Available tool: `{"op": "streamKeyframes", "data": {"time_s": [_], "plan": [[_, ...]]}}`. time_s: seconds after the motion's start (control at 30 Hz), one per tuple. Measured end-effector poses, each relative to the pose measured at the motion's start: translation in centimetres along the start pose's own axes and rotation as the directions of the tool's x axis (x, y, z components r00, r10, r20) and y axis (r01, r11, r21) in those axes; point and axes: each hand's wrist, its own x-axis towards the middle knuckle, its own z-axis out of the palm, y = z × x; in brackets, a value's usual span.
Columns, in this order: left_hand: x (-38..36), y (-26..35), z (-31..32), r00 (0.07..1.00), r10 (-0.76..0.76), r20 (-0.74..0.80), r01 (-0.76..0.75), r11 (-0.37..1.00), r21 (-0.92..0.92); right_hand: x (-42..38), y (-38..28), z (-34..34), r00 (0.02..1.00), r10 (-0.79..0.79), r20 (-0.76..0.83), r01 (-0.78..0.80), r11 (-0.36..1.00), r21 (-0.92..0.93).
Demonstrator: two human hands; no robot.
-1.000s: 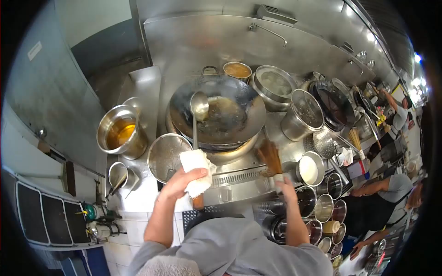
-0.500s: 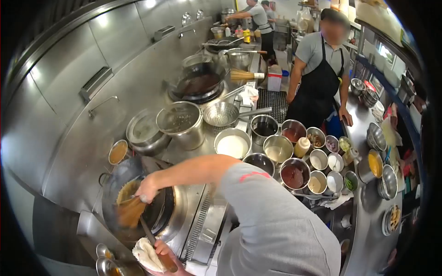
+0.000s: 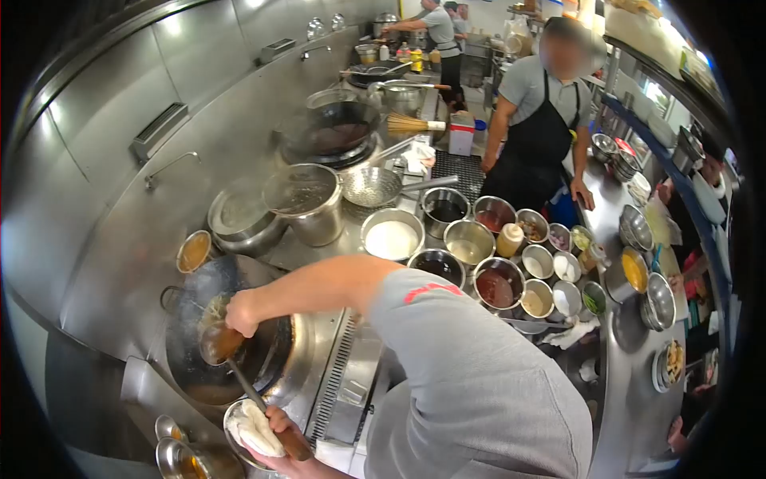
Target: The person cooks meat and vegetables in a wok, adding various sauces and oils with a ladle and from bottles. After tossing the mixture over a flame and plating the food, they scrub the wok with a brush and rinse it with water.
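Observation:
My left hand (image 3: 283,435) is wrapped round the wooden handle of a ladle (image 3: 249,387) at the bottom left. A folded white cloth (image 3: 254,427) bunches against the same hand, with a bowl rim showing beside it. The ladle's brownish bowl end (image 3: 221,343) is over a large dark wok (image 3: 267,371). My right hand (image 3: 242,313) reaches over the wok with fingers closed, just above the ladle's bowl. Pale strands (image 3: 212,310) show beside the fingers; what the hand grips is blurred. Steam rises around it.
Steel pots and sauce containers (image 3: 496,287) stand right of the wok. A perforated strainer (image 3: 373,187), a tall pot (image 3: 307,209) and a second wok (image 3: 335,132) lie beyond. A co-worker in a black apron (image 3: 536,144) stands across. Small bowls (image 3: 182,459) sit at bottom left.
My right hand has shifted slightly up and left, and the brown blur beneath it now shows as the ladle's bowl. More steam rises from the wok. The whole view has shifted slightly.

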Motion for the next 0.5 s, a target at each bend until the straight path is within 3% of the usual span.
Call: {"op": "streamKeyframes", "data": {"time_s": [0.03,0.07,0.13,0.17,0.2,0.23,0.27,0.3,0.33,0.4,0.43,0.5], "plan": [[-0.2,-0.6,0.1,1.0,0.0,-0.009,0.0,1.0,-0.006,0.8,1.0,1.0,0.998,0.055,0.039,-0.052,0.997,-0.059],[0.2,-0.6,-0.5,0.993,-0.013,0.117,0.012,1.0,0.006,0.4,1.5,0.6,0.993,0.092,0.08,-0.083,0.99,-0.115],[0.9,-0.2,-1.5,0.987,-0.075,0.142,0.085,0.994,-0.063,-1.5,0.8,-3.2,0.979,0.191,-0.079,-0.193,0.981,-0.024],[0.9,0.2,-2.1,0.98,-0.142,0.138,0.163,0.974,-0.157,-2.4,0.7,-2.9,0.967,0.172,-0.189,-0.184,0.982,-0.049],[1.4,0.5,-3.1,0.938,-0.236,0.253,0.29,0.936,-0.2,-4.1,0.1,-3.3,0.974,0.109,-0.198,-0.111,0.994,0.0],[0.5,-0.3,-1.6,0.958,-0.184,0.218,0.229,0.951,-0.206,-4.2,-0.1,-2.3,0.989,0.064,-0.132,-0.062,0.998,0.017],[-0.3,-0.6,-0.9,0.984,-0.117,0.137,0.132,0.985,-0.112,-2.8,1.5,0.5,0.995,-0.096,-0.003,0.096,0.995,-0.02],[-0.7,-1.0,-0.4,0.996,-0.064,0.055,0.065,0.998,-0.018,-3.3,1.5,-0.5,0.991,0.063,0.118,-0.074,0.993,0.087],[-0.6,-1.3,0.3,0.998,-0.061,0.026,0.062,0.996,-0.071,-2.3,2.7,-1.9,0.984,0.087,0.152,-0.09,0.996,0.013],[-0.1,-1.3,0.2,0.986,-0.118,0.116,0.143,0.96,-0.243,-2.1,1.7,-4.1,0.964,0.265,-0.039,-0.266,0.963,-0.032],[-0.1,-1.3,0.3,0.986,-0.091,0.138,0.119,0.97,-0.212,-2.7,0.9,-3.7,0.955,0.279,-0.096,-0.286,0.955,-0.074],[-0.2,-1.9,1.0,0.982,-0.075,0.175,0.123,0.952,-0.282,-4.0,0.2,-3.4,0.989,0.146,0.018,-0.146,0.989,0.005]]}}
